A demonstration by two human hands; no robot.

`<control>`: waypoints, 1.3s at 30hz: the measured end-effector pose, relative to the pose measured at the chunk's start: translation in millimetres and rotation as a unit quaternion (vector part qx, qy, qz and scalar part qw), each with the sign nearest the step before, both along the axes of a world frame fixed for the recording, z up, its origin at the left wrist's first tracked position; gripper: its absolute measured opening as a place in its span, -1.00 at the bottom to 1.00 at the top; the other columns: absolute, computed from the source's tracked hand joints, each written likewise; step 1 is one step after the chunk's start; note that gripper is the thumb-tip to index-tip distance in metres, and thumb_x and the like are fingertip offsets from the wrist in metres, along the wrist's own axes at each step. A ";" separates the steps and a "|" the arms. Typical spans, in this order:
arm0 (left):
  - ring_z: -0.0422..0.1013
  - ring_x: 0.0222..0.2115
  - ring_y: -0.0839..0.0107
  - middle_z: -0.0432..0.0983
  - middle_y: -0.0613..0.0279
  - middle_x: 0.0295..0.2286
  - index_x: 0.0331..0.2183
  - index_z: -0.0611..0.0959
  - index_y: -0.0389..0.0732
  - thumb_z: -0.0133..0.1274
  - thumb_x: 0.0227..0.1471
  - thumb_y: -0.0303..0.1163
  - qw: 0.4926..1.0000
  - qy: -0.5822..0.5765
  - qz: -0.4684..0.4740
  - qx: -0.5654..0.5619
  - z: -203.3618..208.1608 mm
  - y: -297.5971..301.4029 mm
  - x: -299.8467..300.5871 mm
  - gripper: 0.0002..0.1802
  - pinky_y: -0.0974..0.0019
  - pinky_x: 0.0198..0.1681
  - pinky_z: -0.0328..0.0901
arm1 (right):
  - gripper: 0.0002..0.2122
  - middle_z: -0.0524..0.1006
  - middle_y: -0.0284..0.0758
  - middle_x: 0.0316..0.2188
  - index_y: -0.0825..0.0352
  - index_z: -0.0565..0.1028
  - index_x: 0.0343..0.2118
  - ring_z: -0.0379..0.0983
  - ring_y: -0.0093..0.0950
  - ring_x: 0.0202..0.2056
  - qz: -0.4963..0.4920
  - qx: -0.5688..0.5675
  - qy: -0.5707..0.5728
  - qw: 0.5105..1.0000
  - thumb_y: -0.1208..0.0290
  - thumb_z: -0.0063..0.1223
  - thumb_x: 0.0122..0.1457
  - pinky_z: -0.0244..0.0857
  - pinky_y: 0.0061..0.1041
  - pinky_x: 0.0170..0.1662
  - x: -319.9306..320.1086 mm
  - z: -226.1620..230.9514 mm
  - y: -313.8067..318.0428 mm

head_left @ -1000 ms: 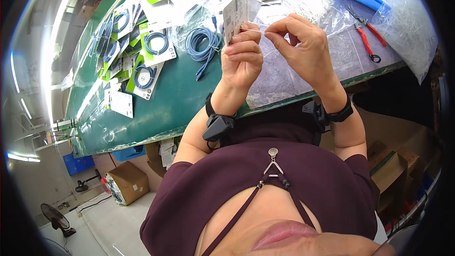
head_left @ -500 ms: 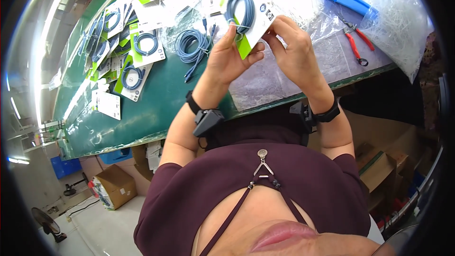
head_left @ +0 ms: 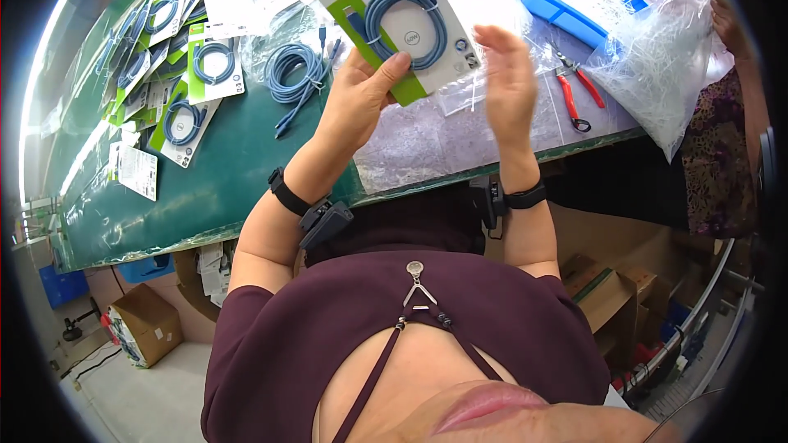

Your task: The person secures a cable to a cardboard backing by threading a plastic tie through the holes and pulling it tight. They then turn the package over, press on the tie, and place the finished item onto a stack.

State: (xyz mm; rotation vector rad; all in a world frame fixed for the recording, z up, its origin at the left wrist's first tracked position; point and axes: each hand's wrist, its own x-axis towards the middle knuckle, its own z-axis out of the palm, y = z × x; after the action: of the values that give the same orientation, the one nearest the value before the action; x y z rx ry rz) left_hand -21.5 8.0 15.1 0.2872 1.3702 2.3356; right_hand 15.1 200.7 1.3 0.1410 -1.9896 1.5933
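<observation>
My left hand [head_left: 357,98] grips the lower left edge of a white-and-green cable card [head_left: 450,57], thumb on its front. A coiled blue cable [head_left: 373,15] is fastened to that card with ties, a plug at each end. Just off the card's right edge is my right hand [head_left: 510,86], fingers stretched and slightly blurred, holding nothing. A loose coil of blue cable [head_left: 287,74] lies on the green table left of my left hand. Farther left is a heap of similar carded cables [head_left: 215,63], with a small white card [head_left: 137,172] nearer me.
Red-handled pliers [head_left: 568,98] lie right of my right hand. Beyond stands a blue bin [head_left: 552,10] of clear plastic strands. Another person's hand [head_left: 729,20] is at a clear bag [head_left: 657,82] of such strands. The green table's [head_left: 205,205] near edge runs before me.
The card has turned to show its front and is raised in my left hand. My right hand has come off its edge and opened. Another person's hand has appeared at the bag.
</observation>
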 end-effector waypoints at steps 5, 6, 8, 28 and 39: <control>0.44 -0.22 0.39 0.46 0.20 -0.15 -0.03 0.40 -0.27 0.02 0.11 -0.49 0.970 0.225 0.055 -0.079 -16.5 8.3 1.4 -0.64 0.35 -0.21 0.35 | -0.56 0.38 -0.29 -0.10 0.40 0.28 0.05 0.31 -0.58 -0.06 -0.039 0.013 -0.035 0.999 0.46 0.10 0.10 0.31 -0.58 -0.08 8.9 19.8 -4.3; 0.44 -0.23 0.35 0.48 0.17 -0.17 -0.08 0.44 -0.29 0.02 0.08 -0.55 0.949 0.270 0.076 -0.141 -17.4 11.1 4.1 -0.67 0.35 -0.21 0.33 | -0.53 0.37 -0.29 -0.11 0.39 0.27 0.06 0.29 -0.57 -0.06 -0.027 0.022 -0.064 0.997 0.43 0.12 0.08 0.30 -0.56 -0.07 6.6 12.1 -10.2; 0.43 -0.23 0.27 0.50 0.11 -0.21 -0.15 0.51 -0.31 0.00 0.03 -0.64 0.892 0.381 0.118 -0.214 -17.6 19.5 8.6 -0.72 0.33 -0.19 0.32 | -0.49 0.36 -0.29 -0.15 0.36 0.24 0.07 0.29 -0.56 -0.08 0.017 -0.046 -0.107 0.993 0.38 0.15 0.07 0.28 -0.54 -0.06 -8.6 -14.8 -24.3; 0.39 -0.20 0.12 0.43 -0.05 -0.22 -0.10 0.42 -0.33 -0.03 0.05 -0.60 0.726 0.585 0.202 -0.298 -20.8 14.5 12.9 -0.69 0.23 -0.12 0.30 | -0.56 0.24 -0.21 -0.10 0.29 0.27 0.02 0.37 -0.49 -0.17 0.103 -0.095 -0.102 0.985 0.40 0.12 0.07 0.32 -0.54 -0.11 -15.5 6.6 -42.7; 0.49 -0.31 0.26 0.47 0.05 -0.24 -0.08 0.32 -0.35 -0.09 0.15 -0.51 0.974 0.210 0.079 -0.042 -8.5 4.5 0.1 -0.71 0.28 -0.27 0.43 | -0.69 0.42 -0.30 -0.18 0.34 0.37 -0.07 0.40 -0.43 -0.13 -0.022 0.018 -0.009 1.000 0.49 0.10 0.11 0.37 -0.45 -0.15 2.5 10.0 -3.1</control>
State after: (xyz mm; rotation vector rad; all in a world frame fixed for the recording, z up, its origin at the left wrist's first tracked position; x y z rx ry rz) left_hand -21.4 12.6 6.6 0.7030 1.7382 2.4291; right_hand 17.6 197.6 11.3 0.0961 -2.0208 1.5373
